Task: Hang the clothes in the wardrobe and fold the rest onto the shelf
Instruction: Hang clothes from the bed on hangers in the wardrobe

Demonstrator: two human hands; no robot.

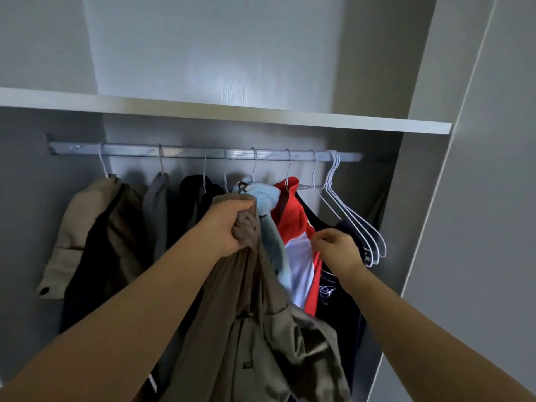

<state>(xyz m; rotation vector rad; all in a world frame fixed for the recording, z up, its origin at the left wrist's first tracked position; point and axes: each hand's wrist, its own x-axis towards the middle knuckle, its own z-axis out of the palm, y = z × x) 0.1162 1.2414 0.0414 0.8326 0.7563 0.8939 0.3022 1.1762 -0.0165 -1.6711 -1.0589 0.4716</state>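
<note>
Clothes hang along the rail (203,154) inside the wardrobe (420,198), under a white shelf (232,115). From the left they are a beige coat (84,227), a grey garment (156,204), a black garment (190,195), a light blue garment (265,198), a red and white top (295,227) and a dark navy garment (339,303) with pale lettering. A bunch of bare white wire hangers (358,224) sits at the right end of the rail, just beside the navy garment.

In front of these hangs an olive-brown garment (252,329), not on the rail. The left hand (229,224) holds it up by its top: the grip is closed, with the fingers curled tight round a bunched handful of the cloth, just below the light blue garment. The rest of the olive-brown garment hangs straight down from the fist in long folds, with a button and a flap showing low down. Whether there is a hanger inside the bunched cloth cannot be told.

The right hand (336,245) is raised at the right edge of the red and white top, between it and the wire hangers. Its fingers are curled, with the fingertips at the cloth; whether its grip pinches the fabric or only touches it cannot be told.
</note>
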